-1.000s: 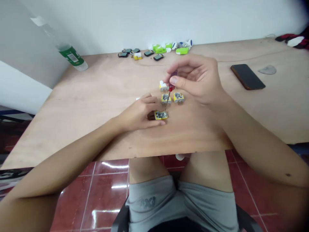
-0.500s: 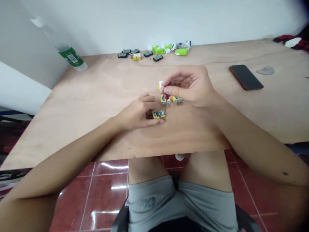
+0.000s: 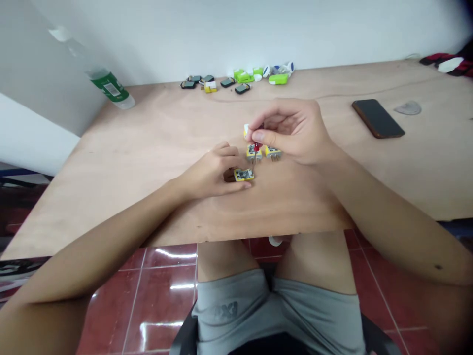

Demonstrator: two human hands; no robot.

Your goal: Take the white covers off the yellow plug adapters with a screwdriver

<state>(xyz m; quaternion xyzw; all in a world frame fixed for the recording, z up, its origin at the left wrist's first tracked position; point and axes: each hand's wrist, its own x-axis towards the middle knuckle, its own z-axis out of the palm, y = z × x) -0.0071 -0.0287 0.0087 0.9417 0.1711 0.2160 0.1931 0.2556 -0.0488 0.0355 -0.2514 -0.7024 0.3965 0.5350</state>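
My left hand [image 3: 218, 172] rests on the table, thumb and fingers closed around a small opened yellow-and-grey plug [image 3: 244, 175]. Between the thumb and fingertips of my right hand [image 3: 290, 129] is a screwdriver [image 3: 256, 147] with a red handle, held nearly upright. Its thin shaft points down to the right end of that plug; whether the tip touches a screw is too small to tell. Just behind lie two similar plugs, one [image 3: 253, 152] partly behind the screwdriver and one [image 3: 273, 153] beside my right hand, prongs facing me. A white-and-yellow piece [image 3: 246, 129] is mostly hidden behind my right fingertips.
Along the wall lie several dark grey casings [image 3: 227, 82], a yellow-and-white piece [image 3: 210, 87] and bright green pieces [image 3: 278, 79]. A bottle with a green label [image 3: 110, 88] stands at the back left. A phone [image 3: 377, 118] lies on the right by a grey flat piece [image 3: 408, 108].
Both hands keep the same grip and place on the plug and the screwdriver. The whole view has shifted very slightly.
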